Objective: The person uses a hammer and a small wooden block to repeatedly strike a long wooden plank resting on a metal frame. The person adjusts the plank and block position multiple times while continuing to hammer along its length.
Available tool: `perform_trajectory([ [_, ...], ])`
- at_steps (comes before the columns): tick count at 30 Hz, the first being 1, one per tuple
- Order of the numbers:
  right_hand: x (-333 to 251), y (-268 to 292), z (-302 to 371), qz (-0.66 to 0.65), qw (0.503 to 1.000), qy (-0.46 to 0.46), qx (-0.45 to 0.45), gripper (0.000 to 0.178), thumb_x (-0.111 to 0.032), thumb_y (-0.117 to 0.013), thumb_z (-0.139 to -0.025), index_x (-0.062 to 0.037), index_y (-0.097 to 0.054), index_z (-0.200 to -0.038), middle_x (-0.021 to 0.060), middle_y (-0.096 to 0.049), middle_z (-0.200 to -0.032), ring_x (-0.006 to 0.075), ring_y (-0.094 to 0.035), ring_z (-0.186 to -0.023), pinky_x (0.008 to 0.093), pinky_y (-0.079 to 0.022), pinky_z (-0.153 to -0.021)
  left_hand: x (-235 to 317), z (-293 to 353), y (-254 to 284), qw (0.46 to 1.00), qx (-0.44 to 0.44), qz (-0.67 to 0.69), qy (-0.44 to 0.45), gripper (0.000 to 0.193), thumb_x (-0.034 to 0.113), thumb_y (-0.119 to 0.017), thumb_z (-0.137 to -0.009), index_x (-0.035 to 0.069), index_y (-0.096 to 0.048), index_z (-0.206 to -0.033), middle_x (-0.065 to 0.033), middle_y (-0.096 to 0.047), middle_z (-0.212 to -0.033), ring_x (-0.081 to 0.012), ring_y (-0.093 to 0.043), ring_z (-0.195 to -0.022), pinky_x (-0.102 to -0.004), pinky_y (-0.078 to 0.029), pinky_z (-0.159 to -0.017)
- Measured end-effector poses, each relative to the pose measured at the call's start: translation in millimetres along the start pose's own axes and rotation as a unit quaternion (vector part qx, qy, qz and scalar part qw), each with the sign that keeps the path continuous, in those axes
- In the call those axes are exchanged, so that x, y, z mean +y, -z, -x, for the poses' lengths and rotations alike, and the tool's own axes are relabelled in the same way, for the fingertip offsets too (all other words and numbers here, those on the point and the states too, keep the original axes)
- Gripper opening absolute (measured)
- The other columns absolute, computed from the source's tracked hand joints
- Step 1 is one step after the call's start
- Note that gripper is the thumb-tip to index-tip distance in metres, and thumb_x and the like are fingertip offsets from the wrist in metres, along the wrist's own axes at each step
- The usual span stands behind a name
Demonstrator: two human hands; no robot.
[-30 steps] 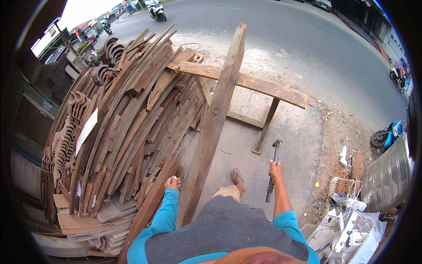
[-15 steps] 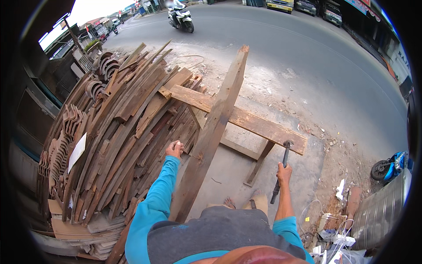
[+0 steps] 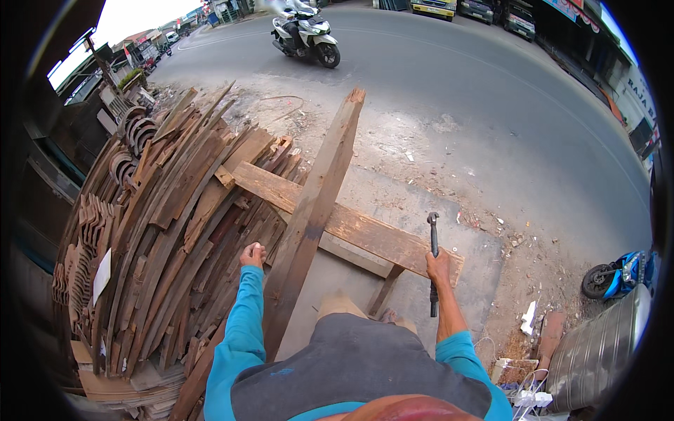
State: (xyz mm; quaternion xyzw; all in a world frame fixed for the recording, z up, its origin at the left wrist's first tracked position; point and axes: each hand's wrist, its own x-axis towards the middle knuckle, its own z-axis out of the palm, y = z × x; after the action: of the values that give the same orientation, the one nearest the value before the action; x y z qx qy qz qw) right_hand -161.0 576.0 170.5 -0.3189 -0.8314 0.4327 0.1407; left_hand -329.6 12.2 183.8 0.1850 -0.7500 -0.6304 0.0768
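Note:
My right hand (image 3: pixel 439 268) is wrapped round the handle of a hammer (image 3: pixel 433 235), dark with a black grip, its head pointing away from me. The hammer is held over the right end of a worn plank (image 3: pixel 372 231) that lies crosswise on a low wooden support. Across that plank rests a long thick wooden beam (image 3: pixel 309 210), slanting from near my left side to a splintered far end. My left hand (image 3: pixel 253 255), left of the beam, is closed with curled fingers; whether anything small is inside them is hidden.
On the left a big pile of old timber (image 3: pixel 168 245) leans with stacked roof tiles (image 3: pixel 88 238). A road (image 3: pixel 491 91) with a passing white scooter (image 3: pixel 307 35) runs beyond. At right stand a metal tank (image 3: pixel 597 351) and a blue motorbike (image 3: pixel 621 274).
The hammer head has come off the plank and moved away from me, with my right hand now over the plank's end. My view has shifted; the scooter has come closer along the road.

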Motion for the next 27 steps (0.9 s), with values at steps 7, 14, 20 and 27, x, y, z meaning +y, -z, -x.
perform_trajectory([
  [7, -33.0, -63.1, -10.7, 0.028, 0.997, -0.039, -0.059, 0.035, -0.028, -0.068, -0.085, 0.0061, -0.066, -0.092, 0.0277, -0.067, -0.084, 0.0412, -0.068, -0.084, 0.0483, -0.051, -0.076, 19.9, -81.4, -65.8, 0.996, -0.076, -0.027, -0.025, 0.042, 0.030, -0.070, -0.096, 0.001, -0.064, -0.125, -0.0106, -0.073, -0.106, -0.0197, -0.070, -0.092, -0.0342, -0.058, -0.075],
  [14, -63.0, -112.8, -17.4, 0.051, 0.991, -0.108, -0.060, 0.039, -0.033, -0.069, -0.086, 0.0054, -0.066, -0.095, 0.0303, -0.068, -0.089, 0.0450, -0.068, -0.092, 0.0503, -0.052, -0.080, 69.4, -182.8, -145.9, 0.955, -0.165, -0.174, -0.174, 0.062, 0.041, -0.072, -0.093, -0.005, -0.060, -0.133, -0.0201, -0.069, -0.120, -0.0263, -0.066, -0.111, -0.0371, -0.052, -0.095],
  [20, -59.6, -122.5, -7.9, 0.037, 0.991, -0.104, -0.074, 0.037, -0.035, -0.066, -0.088, 0.0007, -0.066, -0.098, 0.0292, -0.068, -0.092, 0.0461, -0.067, -0.095, 0.0530, -0.052, -0.082, 56.4, -221.3, -218.9, 0.945, -0.279, -0.095, -0.143, 0.081, 0.047, -0.076, -0.089, -0.009, -0.048, -0.141, -0.0230, -0.064, -0.128, -0.0276, -0.062, -0.119, -0.0385, -0.048, -0.103],
  [27, -35.9, -136.2, 15.7, 0.094, 0.977, -0.129, -0.143, 0.043, -0.036, -0.061, -0.093, 0.0016, -0.062, -0.113, 0.0271, -0.068, -0.111, 0.0451, -0.065, -0.107, 0.0534, -0.052, -0.088, 64.2, -218.7, -285.5, 0.881, -0.381, -0.142, -0.241, 0.109, 0.053, -0.082, -0.081, -0.012, -0.028, -0.151, -0.0273, -0.050, -0.143, -0.0325, -0.054, -0.127, -0.0412, -0.043, -0.109],
])
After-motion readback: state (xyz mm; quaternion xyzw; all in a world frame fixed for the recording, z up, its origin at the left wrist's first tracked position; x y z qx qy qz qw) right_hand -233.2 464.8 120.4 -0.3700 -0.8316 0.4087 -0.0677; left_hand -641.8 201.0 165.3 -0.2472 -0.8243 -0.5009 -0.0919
